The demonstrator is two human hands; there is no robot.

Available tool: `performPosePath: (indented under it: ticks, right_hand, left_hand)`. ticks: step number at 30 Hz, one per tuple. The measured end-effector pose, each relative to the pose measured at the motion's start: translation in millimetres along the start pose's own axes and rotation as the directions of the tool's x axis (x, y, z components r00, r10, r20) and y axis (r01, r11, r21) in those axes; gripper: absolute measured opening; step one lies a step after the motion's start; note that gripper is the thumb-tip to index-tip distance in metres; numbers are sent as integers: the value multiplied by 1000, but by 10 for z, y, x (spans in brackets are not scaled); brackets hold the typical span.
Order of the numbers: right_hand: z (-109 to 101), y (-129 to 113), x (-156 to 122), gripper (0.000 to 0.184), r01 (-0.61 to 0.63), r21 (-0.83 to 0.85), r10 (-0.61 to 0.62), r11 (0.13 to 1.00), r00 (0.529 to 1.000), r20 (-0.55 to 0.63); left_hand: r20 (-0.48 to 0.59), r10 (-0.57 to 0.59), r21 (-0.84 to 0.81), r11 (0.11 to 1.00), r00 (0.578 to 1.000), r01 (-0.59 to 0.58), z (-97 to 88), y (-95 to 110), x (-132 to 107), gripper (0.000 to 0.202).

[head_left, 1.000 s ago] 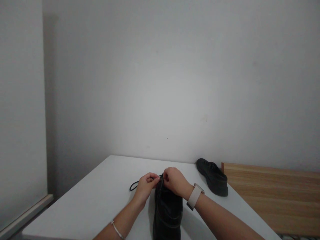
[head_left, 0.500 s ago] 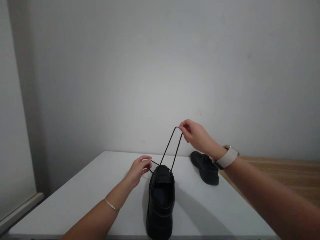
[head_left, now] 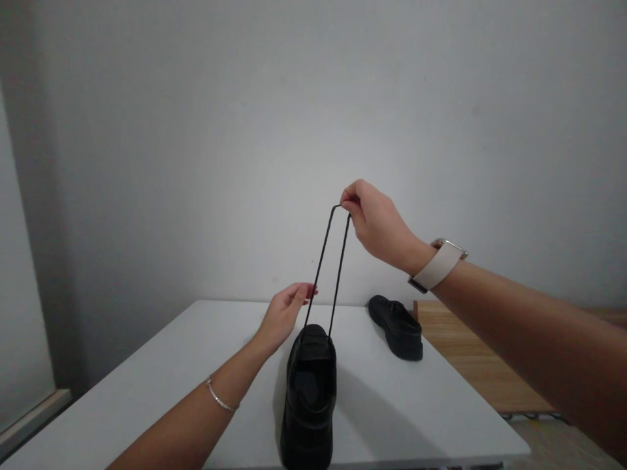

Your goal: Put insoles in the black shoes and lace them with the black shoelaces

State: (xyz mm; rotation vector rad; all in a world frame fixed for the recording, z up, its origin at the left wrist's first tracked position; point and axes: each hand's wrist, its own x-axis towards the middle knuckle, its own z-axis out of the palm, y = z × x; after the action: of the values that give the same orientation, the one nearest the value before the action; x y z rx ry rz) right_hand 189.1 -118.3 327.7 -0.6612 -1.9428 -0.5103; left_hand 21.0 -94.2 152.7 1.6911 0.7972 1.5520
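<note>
Plain grey-white walls enclose a white rectangular counter (head_left: 161, 385), which carries the work. At its near edge stands a black leather lace-up shoe (head_left: 308, 398), upright on its sole, heel toward the camera and toe pointing at the far wall. That orientation presents the eyelet area at the far end to both hands.

From that area a thin black round shoelace (head_left: 337, 267) rises as two nearly parallel runs, joined at the top in a narrow bend. The runs are straight, which indicates tension; held this way, they stay separate and clear of the tongue.

The right hand (head_left: 377, 225) holds the top bend well above the shoe. Its grip is a closed pinch of thumb and fingertips on the lace, with the remaining fingers curled. A pale strap watch (head_left: 438, 264) sits on that wrist.

The left hand (head_left: 284, 316) is lower, just beside the left run and slightly above the shoe's front. Its grip is loosely closed, with thumb and fingertips drawn together beside the lace. Whether it clamps the lace or only touches it cannot be told. A thin silver bracelet (head_left: 219, 398) circles that wrist.

Further out, a second black leather shoe (head_left: 396, 326) lies near the counter's far right edge, well apart from both hands. Beyond that edge runs a light wooden surface (head_left: 465, 359).
</note>
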Motion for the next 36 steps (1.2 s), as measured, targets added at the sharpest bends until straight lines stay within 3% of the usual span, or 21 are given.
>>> performPosePath:
  ticks: [5,9,13,17,23,28,32,36]
  right_hand:
    - [58,-163,34,10,35,45,-36,998,999,15]
    - [58,-196,30,7,-9,121,3,993,999,48]
    - [75,-125,2,4,-136,321,133,937,991,31]
    - [101,-121,8,9,-176,489,192,854,981,19]
    - [88,-227,87,8,-86,401,105,912,994,-25]
    - [135,-210,125,9,-114,418,149,901,988,-51]
    - [211,-190,55,16,-244,645,278,724,959,52]
    - [276,-158,-94,27,-338,816,330,469,924,193]
  left_hand:
    - [44,223,-88,972,974,-218,95,828,273,33]
    - [28,294,-75,954,955,-291,51,1157,427,19]
    - [-21,212,-143,967,977,-213,-33,1218,482,21]
    - [-68,164,-201,964,984,-174,-42,1223,518,18]
    - [44,142,-134,982,989,-135,55,1275,586,22]
    - [145,225,-14,974,963,-226,62,1331,544,25]
    - [114,304,104,943,946,-315,53,1311,511,27]
    - [51,301,19,953,952,-302,60,1267,529,35]
